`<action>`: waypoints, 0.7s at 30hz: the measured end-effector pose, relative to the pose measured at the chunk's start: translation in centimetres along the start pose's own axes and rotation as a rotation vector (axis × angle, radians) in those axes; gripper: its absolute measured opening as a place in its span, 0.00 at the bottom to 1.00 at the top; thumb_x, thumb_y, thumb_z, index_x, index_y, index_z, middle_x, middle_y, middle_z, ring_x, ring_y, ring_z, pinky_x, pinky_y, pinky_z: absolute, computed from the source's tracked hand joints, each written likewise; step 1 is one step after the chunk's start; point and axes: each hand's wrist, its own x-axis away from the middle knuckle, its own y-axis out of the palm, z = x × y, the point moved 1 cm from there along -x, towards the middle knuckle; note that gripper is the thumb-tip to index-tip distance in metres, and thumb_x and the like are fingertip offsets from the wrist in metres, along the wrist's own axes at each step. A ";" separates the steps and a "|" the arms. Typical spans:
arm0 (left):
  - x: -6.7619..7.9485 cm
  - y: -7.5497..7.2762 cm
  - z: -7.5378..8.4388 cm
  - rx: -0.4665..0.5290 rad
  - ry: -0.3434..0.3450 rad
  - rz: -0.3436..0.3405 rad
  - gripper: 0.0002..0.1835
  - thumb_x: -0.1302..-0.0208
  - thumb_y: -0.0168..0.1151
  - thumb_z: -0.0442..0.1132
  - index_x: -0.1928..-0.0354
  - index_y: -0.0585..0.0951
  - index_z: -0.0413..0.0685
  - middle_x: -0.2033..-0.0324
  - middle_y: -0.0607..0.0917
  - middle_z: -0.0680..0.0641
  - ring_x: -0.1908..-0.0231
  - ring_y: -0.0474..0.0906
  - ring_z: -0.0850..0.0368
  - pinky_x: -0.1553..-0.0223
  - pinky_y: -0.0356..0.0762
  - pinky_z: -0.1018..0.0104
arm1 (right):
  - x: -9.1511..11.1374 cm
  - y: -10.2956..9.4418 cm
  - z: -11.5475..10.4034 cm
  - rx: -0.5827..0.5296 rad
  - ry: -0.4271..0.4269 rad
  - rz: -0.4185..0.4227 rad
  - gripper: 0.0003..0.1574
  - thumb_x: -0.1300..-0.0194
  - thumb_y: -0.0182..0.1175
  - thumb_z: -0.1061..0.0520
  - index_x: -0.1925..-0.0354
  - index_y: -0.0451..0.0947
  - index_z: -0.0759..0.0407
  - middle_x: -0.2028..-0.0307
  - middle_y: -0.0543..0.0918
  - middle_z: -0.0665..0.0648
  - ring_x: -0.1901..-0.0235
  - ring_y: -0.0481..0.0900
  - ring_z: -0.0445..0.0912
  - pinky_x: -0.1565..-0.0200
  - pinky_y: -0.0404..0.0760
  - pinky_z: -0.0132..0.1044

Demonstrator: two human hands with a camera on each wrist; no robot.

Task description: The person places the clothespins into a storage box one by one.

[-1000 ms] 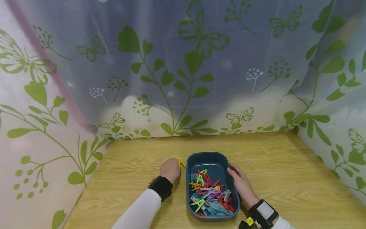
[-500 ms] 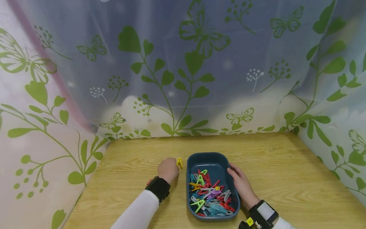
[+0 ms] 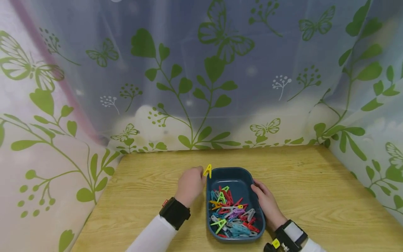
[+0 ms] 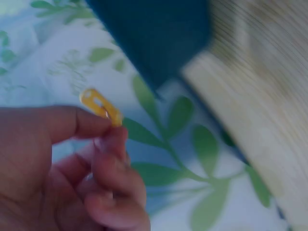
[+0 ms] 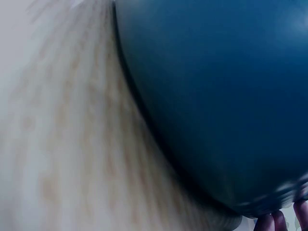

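My left hand (image 3: 190,185) pinches a yellow clothespin (image 3: 207,170) between thumb and fingertips, raised beside the far left corner of a dark blue plastic box (image 3: 237,175). In the left wrist view the clothespin (image 4: 102,107) sticks out past the thumb tip, the other fingers curled below it. Colourful clothespins (image 3: 231,213) lie heaped in the near part of the box, among them red, blue, green, purple and grey ones. My right hand (image 3: 268,204) holds the box by its right side, thumb at the rim; in the right wrist view its fingertips (image 5: 279,220) show at the outer wall (image 5: 216,96).
The box stands on a wood-grain table (image 3: 138,182). A curtain (image 3: 176,87) with green leaves and butterflies hangs along the back and both sides. Each wrist bears a black strap (image 3: 175,213) with a device.
My left hand first draws slightly left, then lifts and moves right and away from me, bringing the yellow clothespin to the box's corner. The right hand and the box stay put.
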 end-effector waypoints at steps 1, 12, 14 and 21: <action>0.4 -0.1 0.7 0.009 0.030 -0.010 0.13 0.33 0.68 0.36 0.75 0.75 0.48 0.80 0.70 0.53 0.80 0.65 0.59 0.78 0.61 0.68 | 0.0 0.0 0.0 -0.001 0.000 0.001 0.40 0.18 0.46 0.40 0.20 0.52 0.58 0.21 0.56 0.65 0.24 0.59 0.62 0.26 0.59 0.61; 4.5 1.7 5.3 -0.019 0.274 -0.137 0.13 0.34 0.68 0.36 0.75 0.76 0.54 0.80 0.70 0.57 0.79 0.63 0.66 0.77 0.58 0.72 | -0.3 0.1 0.0 -0.007 0.022 -0.003 0.40 0.18 0.45 0.39 0.20 0.52 0.58 0.21 0.55 0.65 0.24 0.59 0.62 0.26 0.58 0.61; 4.8 2.1 5.5 -0.025 0.293 -0.147 0.12 0.35 0.67 0.35 0.75 0.77 0.55 0.79 0.71 0.58 0.79 0.64 0.66 0.77 0.59 0.73 | -0.3 0.1 0.1 -0.003 0.015 0.000 0.40 0.18 0.45 0.40 0.20 0.52 0.58 0.21 0.56 0.65 0.24 0.60 0.62 0.26 0.59 0.60; 5.2 3.2 5.6 -0.016 0.310 -0.172 0.13 0.34 0.68 0.35 0.76 0.77 0.54 0.80 0.71 0.58 0.80 0.64 0.66 0.78 0.59 0.72 | 0.0 0.1 0.1 0.005 -0.015 0.011 0.39 0.18 0.46 0.40 0.21 0.54 0.58 0.22 0.58 0.65 0.25 0.61 0.61 0.26 0.61 0.60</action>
